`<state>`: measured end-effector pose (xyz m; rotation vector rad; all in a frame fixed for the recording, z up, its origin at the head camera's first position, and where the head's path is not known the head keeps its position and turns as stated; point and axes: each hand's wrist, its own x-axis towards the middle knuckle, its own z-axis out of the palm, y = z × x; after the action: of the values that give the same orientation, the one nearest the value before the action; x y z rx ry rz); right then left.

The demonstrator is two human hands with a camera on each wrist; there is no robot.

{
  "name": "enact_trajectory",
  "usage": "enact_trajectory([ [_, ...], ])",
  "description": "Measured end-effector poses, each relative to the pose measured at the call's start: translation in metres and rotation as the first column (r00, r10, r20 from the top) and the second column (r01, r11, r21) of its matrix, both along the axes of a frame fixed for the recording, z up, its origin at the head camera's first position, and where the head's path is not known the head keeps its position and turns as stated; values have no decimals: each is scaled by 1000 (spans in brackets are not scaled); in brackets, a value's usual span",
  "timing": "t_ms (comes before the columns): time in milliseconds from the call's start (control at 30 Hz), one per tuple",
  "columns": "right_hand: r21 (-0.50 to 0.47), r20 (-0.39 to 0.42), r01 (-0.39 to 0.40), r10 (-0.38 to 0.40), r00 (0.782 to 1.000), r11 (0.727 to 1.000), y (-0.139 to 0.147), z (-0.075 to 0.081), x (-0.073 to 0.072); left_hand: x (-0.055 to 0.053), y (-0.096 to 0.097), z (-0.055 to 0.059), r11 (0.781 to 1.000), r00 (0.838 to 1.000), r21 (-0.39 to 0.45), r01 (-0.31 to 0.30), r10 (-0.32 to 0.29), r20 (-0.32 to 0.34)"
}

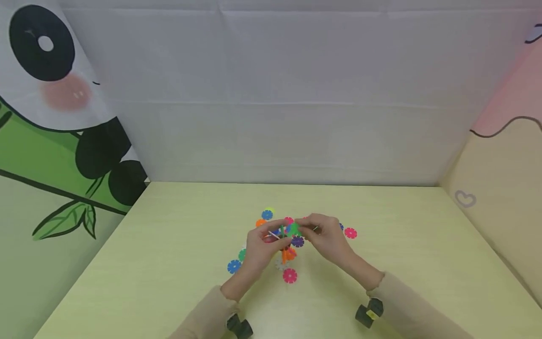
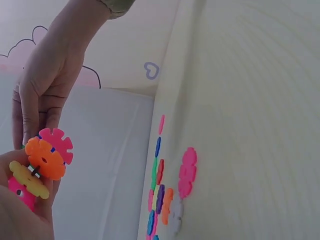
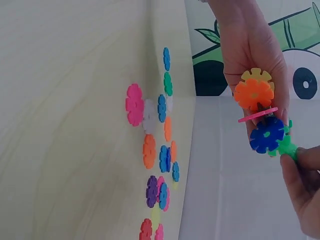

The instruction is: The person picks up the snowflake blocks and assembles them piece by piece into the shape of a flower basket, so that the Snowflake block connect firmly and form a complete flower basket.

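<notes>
Over the middle of the table, my left hand (image 1: pixel 258 247) holds a joined cluster of plastic snowflake discs, with round notched edges. In the right wrist view, the cluster shows an orange disc (image 3: pixel 254 94), a pink disc seen edge-on (image 3: pixel 257 114) and a blue disc (image 3: pixel 267 136). The left wrist view also shows a yellow disc (image 2: pixel 30 180) in it, close to the palm. My right hand (image 1: pixel 329 239) pinches a green snowflake disc (image 3: pixel 287 146) between thumb and fingers, right at the blue disc's edge. The fingertips partly hide the green disc.
Loose snowflake discs lie on the table below the hands, among them a pink one (image 1: pixel 290 276), a blue one (image 1: pixel 234 266) and a purple one (image 3: pixel 151 191). Another pink disc (image 1: pixel 350 233) lies to the right. A pale wall panel (image 1: pixel 271 141) stands behind the table.
</notes>
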<state>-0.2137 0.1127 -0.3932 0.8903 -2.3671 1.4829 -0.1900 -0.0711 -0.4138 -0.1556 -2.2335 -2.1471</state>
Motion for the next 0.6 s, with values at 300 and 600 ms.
enact_trajectory([
  [300,116,201,1,-24,979,993,15,0,-21,-7,-9,-7,999,1000,-37,-25,25,8],
  [600,378,324,-66,-65,944,923,42,-45,-61,-10,-32,-15,987,992,-116,114,-106,73],
])
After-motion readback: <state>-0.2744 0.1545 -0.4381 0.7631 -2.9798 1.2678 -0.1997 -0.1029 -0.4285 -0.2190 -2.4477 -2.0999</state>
